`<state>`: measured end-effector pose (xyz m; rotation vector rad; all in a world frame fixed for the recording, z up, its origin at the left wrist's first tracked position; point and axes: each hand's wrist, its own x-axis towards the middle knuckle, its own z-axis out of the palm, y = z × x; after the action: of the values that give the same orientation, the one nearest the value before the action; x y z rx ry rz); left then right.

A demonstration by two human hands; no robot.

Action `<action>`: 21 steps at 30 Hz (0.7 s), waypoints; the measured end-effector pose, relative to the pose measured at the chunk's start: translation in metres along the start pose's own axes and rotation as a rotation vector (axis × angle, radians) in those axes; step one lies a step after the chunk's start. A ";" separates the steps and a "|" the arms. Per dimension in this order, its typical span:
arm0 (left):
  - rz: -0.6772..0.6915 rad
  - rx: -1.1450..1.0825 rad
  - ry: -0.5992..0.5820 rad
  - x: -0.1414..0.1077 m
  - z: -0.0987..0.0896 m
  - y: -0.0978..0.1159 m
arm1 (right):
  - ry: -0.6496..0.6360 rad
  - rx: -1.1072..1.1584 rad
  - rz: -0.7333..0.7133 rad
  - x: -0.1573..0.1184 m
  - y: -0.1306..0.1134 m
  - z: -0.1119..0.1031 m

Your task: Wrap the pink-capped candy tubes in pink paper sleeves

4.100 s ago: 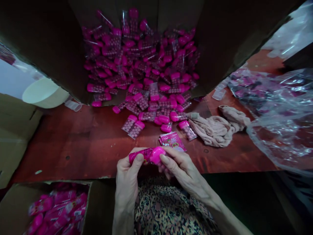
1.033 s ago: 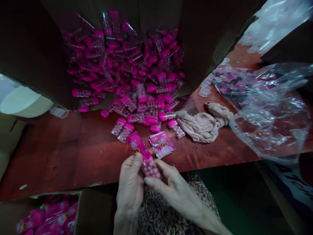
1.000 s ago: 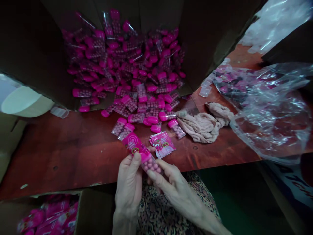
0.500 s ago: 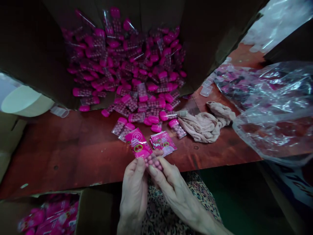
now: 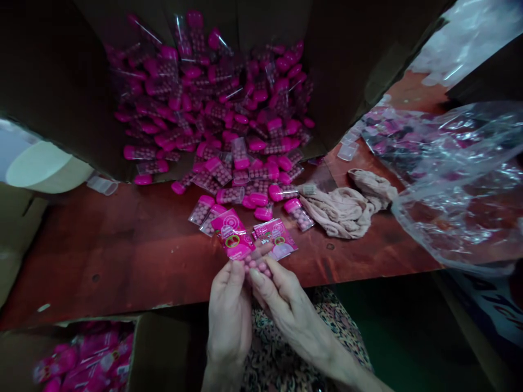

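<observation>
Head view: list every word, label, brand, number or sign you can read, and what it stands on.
"ATC", next letter unclear: blue-and-white item, lower right.
Held pink wrapper: lettering too blurred to read.
Flat wrappers beside it: too small.
Boxed packs: too small.
Label by the cloth: blurred.

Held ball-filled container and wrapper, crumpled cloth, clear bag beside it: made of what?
Ball-filled container: probably clear plastic; contents show through.
Held wrapper: film or coated paper; smooth print.
Crumpled cloth: matte fabric, soft folds; fibre unclear.
Clear bag: likely thin, glossy plastic film; wrinkled highlights.
</observation>
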<state>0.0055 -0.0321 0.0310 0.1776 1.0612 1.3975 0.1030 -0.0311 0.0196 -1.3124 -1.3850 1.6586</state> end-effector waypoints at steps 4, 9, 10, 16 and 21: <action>0.064 -0.012 0.001 0.006 -0.005 0.015 | -0.142 0.224 0.070 0.007 -0.011 -0.004; 0.106 0.035 0.065 0.005 -0.002 0.011 | -0.113 0.138 0.050 0.000 -0.008 0.000; 0.110 0.037 0.088 0.004 0.000 0.009 | -0.072 0.070 0.036 -0.003 -0.007 0.001; 0.078 0.032 0.154 -0.007 0.004 -0.001 | 0.080 -0.246 -0.081 -0.014 -0.008 0.012; 0.108 0.075 0.199 -0.014 -0.001 -0.007 | 0.059 -0.254 -0.084 -0.013 -0.009 0.010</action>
<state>0.0123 -0.0465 0.0322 0.1548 1.2856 1.4964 0.0962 -0.0438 0.0313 -1.4093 -1.6335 1.4126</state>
